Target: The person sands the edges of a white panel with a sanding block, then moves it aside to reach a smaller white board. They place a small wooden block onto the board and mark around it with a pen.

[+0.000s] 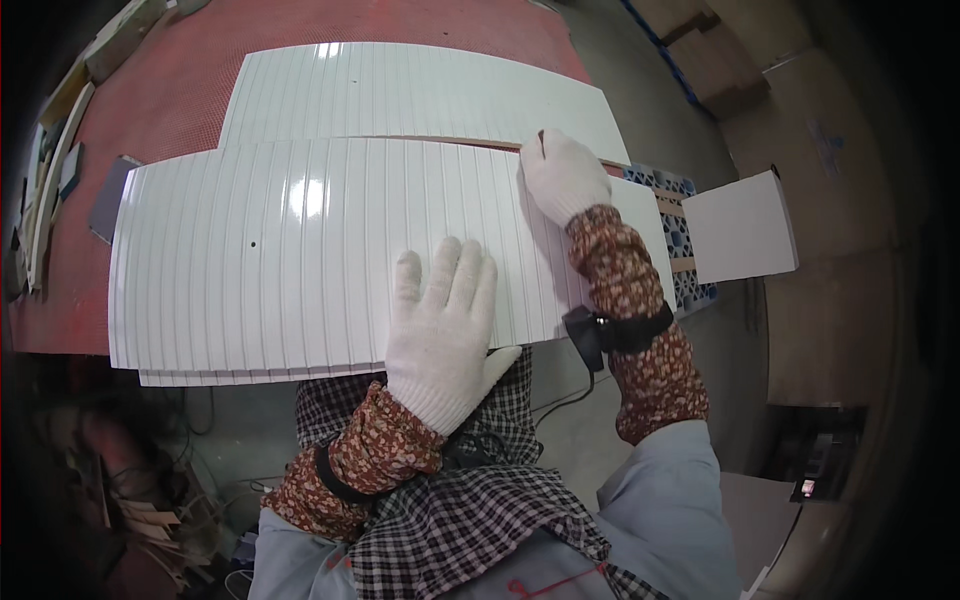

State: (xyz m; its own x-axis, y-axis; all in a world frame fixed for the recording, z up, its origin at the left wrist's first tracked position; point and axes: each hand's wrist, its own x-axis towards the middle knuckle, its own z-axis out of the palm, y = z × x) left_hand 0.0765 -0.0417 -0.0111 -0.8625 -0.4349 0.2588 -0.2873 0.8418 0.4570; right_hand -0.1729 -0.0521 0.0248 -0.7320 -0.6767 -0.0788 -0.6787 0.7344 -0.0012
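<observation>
While the person's left hand [440, 335], in a white knitted glove, lay flat with its fingers extended toward the far side, it gripped nothing and pressed its palm side to the glossy white grooved panel [260, 285]. That panel stretched from left to right across the near part of a red textured work surface [170, 115], and its near edge jutted out toward the person. The right hand [566, 180], gloved likewise, was curled at the panel's far edge, right of the middle; I could not tell whether its bent fingers grasped that edge or something small (a brownish spot showed at the fingertips).

Just beyond lay a second glossy white grooved panel [420, 90], with a thin brown strip [440, 141] showing between the two. Under the near panel, at the near left, another white edge [200, 379] peeked out. A black strap with a boxy black device [585, 335] circled the right forearm's brown floral sleeve [610, 265]. Farther right, a white flat-faced block [742, 228] stood beside a blue-grey latticed pallet [676, 240].
</observation>
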